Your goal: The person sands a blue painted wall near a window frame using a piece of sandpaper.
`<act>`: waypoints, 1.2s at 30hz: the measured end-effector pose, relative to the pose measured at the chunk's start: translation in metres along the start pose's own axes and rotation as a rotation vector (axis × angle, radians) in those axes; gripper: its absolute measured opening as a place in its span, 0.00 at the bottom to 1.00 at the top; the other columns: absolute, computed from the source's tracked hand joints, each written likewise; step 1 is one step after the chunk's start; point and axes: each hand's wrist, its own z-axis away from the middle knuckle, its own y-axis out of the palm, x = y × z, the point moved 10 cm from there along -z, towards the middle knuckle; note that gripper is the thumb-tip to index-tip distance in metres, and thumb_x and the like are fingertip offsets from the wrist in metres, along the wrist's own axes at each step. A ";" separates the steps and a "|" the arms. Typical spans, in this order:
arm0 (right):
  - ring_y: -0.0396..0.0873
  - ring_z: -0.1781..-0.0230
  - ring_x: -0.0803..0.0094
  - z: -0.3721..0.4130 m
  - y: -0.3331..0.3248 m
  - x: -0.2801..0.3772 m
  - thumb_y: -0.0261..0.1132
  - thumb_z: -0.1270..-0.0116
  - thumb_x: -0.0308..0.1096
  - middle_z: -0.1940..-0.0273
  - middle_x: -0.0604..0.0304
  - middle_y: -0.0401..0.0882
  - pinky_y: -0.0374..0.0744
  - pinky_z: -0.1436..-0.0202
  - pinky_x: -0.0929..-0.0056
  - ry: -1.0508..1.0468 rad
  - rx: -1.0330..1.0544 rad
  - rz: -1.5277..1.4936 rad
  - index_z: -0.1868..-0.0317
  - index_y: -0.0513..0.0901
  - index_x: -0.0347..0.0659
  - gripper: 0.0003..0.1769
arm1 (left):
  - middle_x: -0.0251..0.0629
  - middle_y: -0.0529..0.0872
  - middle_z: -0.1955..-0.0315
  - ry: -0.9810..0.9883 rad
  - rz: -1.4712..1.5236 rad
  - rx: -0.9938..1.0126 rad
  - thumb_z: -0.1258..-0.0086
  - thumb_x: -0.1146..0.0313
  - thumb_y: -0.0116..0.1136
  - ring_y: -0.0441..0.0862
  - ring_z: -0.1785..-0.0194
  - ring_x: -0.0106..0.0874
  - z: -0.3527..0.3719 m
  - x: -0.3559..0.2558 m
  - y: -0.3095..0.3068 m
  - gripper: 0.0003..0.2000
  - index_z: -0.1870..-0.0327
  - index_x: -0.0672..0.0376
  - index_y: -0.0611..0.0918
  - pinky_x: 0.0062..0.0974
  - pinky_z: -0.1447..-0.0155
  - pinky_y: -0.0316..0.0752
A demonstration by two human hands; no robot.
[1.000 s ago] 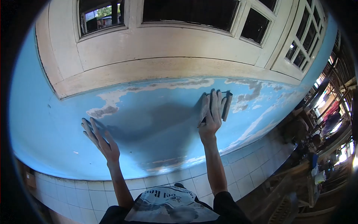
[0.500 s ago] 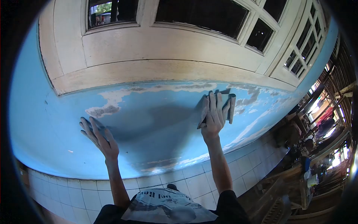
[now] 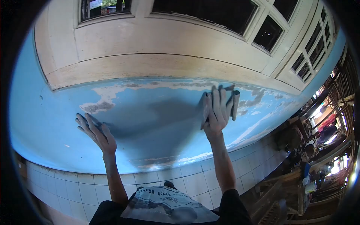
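Observation:
My right hand (image 3: 216, 112) presses a folded sheet of sandpaper (image 3: 234, 105) flat against the blue painted wall (image 3: 157, 123), just under the window sill. Its curled edges stick out on both sides of my fingers. My left hand (image 3: 94, 132) rests flat on the wall lower to the left, fingers spread, holding nothing. Patches of peeled paint (image 3: 101, 103) run along the top of the blue band, and another peeled strip (image 3: 165, 161) lies near its lower edge.
A cream wooden window frame (image 3: 157, 48) with dark panes spans above the wall. White tiles (image 3: 180, 183) cover the wall's base. At the right, wooden furniture (image 3: 300, 180) and a bright open area with people in the distance.
My right hand with the sandpaper has shifted slightly right and up along the wall. My left hand has slid a little left. The view has tilted a bit.

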 end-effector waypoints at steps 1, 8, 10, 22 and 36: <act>0.74 0.37 0.44 -0.003 0.000 0.000 0.58 0.30 0.27 0.46 0.48 0.82 0.56 0.31 0.28 0.014 0.028 -0.047 0.52 0.86 0.36 0.12 | 0.54 0.45 0.23 -0.003 0.000 0.005 0.21 0.59 0.35 0.39 0.21 0.54 0.003 -0.002 0.001 0.28 0.23 0.57 0.52 0.60 0.25 0.30; 0.70 0.34 0.43 0.009 0.006 -0.007 0.58 0.29 0.28 0.43 0.46 0.80 0.54 0.31 0.27 0.040 0.056 -0.040 0.52 0.85 0.34 0.12 | 0.54 0.44 0.23 0.026 0.002 -0.040 0.21 0.57 0.34 0.38 0.21 0.54 0.001 0.000 0.004 0.29 0.23 0.58 0.51 0.62 0.25 0.29; 0.70 0.34 0.43 0.007 0.006 -0.004 0.58 0.30 0.28 0.43 0.44 0.79 0.54 0.31 0.27 0.011 0.057 -0.055 0.52 0.86 0.35 0.12 | 0.54 0.44 0.23 0.006 -0.004 -0.066 0.22 0.57 0.34 0.38 0.21 0.55 0.002 -0.001 0.004 0.29 0.23 0.59 0.51 0.62 0.26 0.29; 0.73 0.35 0.51 0.024 0.011 -0.007 0.66 0.38 0.26 0.43 0.53 0.81 0.55 0.29 0.34 0.013 -0.008 -0.071 0.52 0.84 0.36 0.13 | 0.54 0.48 0.24 -0.014 -0.027 -0.150 0.21 0.52 0.30 0.41 0.21 0.53 0.003 0.009 0.008 0.30 0.24 0.59 0.53 0.61 0.25 0.31; 0.69 0.34 0.39 -0.025 0.006 0.008 0.60 0.31 0.24 0.39 0.41 0.76 0.52 0.28 0.33 0.024 -0.037 -0.138 0.48 0.84 0.37 0.13 | 0.60 0.53 0.26 0.000 -0.029 -0.211 0.22 0.54 0.30 0.45 0.22 0.57 0.006 0.004 0.005 0.30 0.26 0.65 0.58 0.62 0.25 0.34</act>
